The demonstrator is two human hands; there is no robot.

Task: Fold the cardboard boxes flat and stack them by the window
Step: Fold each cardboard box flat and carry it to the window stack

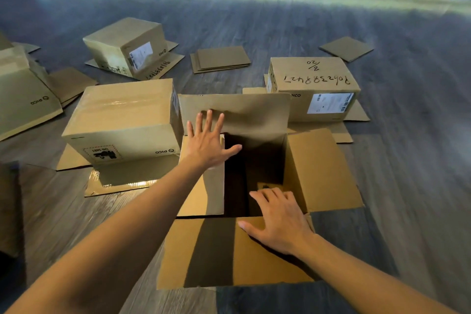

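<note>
Grey wood-plank floor (382, 186): open-topped brown cardboard box (321, 173) stands near its front edge. Left hand (207, 145), fingers spread straight, presses the far flap (254, 109). Right hand (280, 219), fingers loosely extended, rests on near flap (204, 252); nothing gripped.

I see a sealed box (122, 120) crowding my left hand (207, 144); bare floor (407, 186) lies open beyond my right hand (280, 219).
</note>
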